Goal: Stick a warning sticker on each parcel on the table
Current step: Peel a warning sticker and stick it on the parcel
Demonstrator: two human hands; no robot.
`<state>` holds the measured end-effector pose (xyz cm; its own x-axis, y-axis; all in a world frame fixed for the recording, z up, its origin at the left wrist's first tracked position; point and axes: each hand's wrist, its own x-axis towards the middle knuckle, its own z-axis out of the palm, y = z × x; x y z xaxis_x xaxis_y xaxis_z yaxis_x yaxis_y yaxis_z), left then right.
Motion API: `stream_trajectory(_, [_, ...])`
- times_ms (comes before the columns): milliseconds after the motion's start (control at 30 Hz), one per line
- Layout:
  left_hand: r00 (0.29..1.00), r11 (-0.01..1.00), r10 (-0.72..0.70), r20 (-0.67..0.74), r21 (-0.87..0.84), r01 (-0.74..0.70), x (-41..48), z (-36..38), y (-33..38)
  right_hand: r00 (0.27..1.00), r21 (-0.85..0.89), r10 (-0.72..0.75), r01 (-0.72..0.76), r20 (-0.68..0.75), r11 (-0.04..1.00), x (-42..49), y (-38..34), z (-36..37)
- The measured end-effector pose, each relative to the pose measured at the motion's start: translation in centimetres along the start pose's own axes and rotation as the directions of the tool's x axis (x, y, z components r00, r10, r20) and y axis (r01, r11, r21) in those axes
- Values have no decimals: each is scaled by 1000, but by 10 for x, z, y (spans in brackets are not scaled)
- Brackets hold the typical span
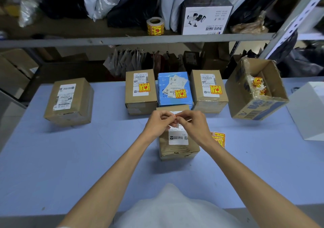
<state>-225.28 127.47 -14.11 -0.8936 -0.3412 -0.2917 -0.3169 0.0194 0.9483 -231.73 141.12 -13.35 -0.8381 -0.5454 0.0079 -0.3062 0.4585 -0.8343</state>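
A brown parcel (178, 147) with a white label lies at the table's middle. Just above it, my left hand (160, 121) and my right hand (191, 122) pinch a small yellow-red warning sticker (175, 116) between their fingertips; most of the sticker is hidden. Loose warning stickers (219, 138) lie on the table to the right of this parcel. Behind it stand a brown parcel (141, 92), a blue parcel (174, 91) and another brown parcel (208, 92), each bearing a yellow sticker. A brown parcel (69, 101) at the left carries only a white label.
An open carton (256, 91) holding crumpled sticker backing sits tilted at the right. A white box (308, 110) stands at the far right edge. On the shelf above rest a sticker roll (155, 26), a scanner box (206, 16) and several bags.
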Motion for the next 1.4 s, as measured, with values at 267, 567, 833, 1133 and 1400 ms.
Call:
stream_trajectory(267, [998,998,35,55,43,-38,2,-2,0,1000,17,5,-5,-1,1000,3,-1,-4])
stream_trajectory(567, [993,994,90,78,55,-94,3,0,1,999,51,46,-45,-14,998,5,4,-2])
stream_trajectory(833, [999,999,19,28,-49,-17,4,3,1,984,310,174,-157,-26,938,3,1,-2])
stream_trajectory(1133, [997,995,73,29,-70,-70,6,7,0,984,384,177,-171,18,907,2,-6,2])
stream_trajectory(1400, [991,970,-107,-74,-229,88,10,4,-1,960,435,278,-242,-20,868,5,0,-1])
